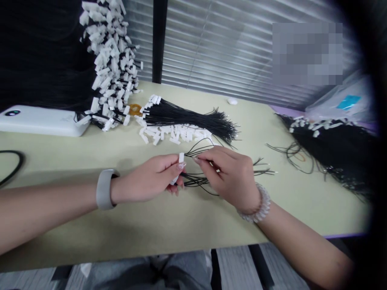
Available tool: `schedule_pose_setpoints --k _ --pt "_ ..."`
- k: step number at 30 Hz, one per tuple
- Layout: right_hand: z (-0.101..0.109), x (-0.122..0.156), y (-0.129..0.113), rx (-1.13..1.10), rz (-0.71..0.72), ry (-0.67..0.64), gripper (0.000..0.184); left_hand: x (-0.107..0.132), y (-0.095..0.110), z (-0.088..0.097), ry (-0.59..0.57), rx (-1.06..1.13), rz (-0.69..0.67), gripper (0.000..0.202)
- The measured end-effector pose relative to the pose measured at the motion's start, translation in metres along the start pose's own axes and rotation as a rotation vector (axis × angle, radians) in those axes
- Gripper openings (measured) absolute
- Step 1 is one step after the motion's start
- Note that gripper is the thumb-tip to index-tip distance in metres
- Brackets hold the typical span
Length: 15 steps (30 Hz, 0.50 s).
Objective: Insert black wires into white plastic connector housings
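Several heaps of wire cover a pale yellow-green tabletop. How much has piled up around the hands?

Three lots lie there: a tall heap of white plastic connectors on black leads beside a glossy white power bank, a fanned bundle of thin black wires with white connectors at one end, and a dense black wire mass at the far right.

And what looks done, and what left?

Most wires appear gathered, it seems; a small loose bunch of black wires is in hand. How many remain elsewhere cannot be told.

Where are the fingers?

Above mid-table, the left hand clenches a small white connector between thumb and fingers, while the right hand, wearing a beaded bracelet, grasps the wires just beside it.
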State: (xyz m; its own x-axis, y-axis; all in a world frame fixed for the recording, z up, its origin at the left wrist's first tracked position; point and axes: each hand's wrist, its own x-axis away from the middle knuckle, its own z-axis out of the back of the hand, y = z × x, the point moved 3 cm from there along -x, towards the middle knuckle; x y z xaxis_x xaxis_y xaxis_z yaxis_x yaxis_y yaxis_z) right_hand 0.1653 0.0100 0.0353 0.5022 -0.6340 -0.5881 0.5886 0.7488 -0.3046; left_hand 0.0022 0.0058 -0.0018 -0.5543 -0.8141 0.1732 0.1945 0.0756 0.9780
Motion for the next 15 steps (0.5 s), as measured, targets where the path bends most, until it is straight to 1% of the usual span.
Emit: schedule_pose_setpoints --k 9,15 --pt "-0.0004 -0.0007 -0.0034 0.058 0.083 0.029 0.007 0.0004 0.0028 -0.0006 -0.006 -0.011 -0.013 0.027" --pt "-0.0018 0.003 -0.0027 0.21 0.201 0.074 0.008 0.0018 0.0031 -0.0015 -0.013 -0.036 -0.009 0.027"
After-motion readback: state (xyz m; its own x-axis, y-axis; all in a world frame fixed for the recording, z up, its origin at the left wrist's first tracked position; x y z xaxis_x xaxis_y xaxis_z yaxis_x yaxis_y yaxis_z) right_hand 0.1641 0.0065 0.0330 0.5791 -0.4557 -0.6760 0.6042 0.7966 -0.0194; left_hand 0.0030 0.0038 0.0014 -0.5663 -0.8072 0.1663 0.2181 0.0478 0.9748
